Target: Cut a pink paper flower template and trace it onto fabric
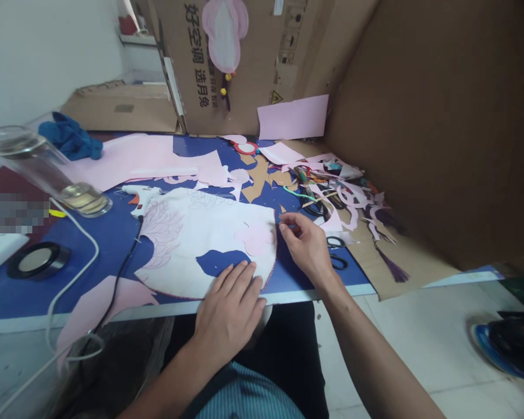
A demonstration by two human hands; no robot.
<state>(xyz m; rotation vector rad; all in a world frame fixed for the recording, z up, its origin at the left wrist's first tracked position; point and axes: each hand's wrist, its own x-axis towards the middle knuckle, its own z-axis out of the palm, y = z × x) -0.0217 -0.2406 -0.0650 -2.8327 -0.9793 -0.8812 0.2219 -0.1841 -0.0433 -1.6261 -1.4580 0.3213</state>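
Note:
A white sheet (201, 224) with a cut-out hole lies on the blue table. Purple line drawings (163, 233) mark its left and upper parts, and a pale pink flower shape (254, 237) is at the right. Dark red edging (269, 273) follows its right and lower rim. My left hand (233, 299) rests flat on the sheet's lower edge, fingers outstretched. Just beyond the right edge is my right hand (304, 241), thumb and forefinger pinched together. Whatever they may hold is too small to make out. Black scissor handles (337, 251) lie right beside that hand.
A glue gun (143, 198) with a black cord lies left of the sheet. Further left are black tape (39, 260) and a tall glass (85, 201). Pink paper scraps (349, 195) and a purple tassel (393, 265) are at right. Cardboard (253, 75) stands behind.

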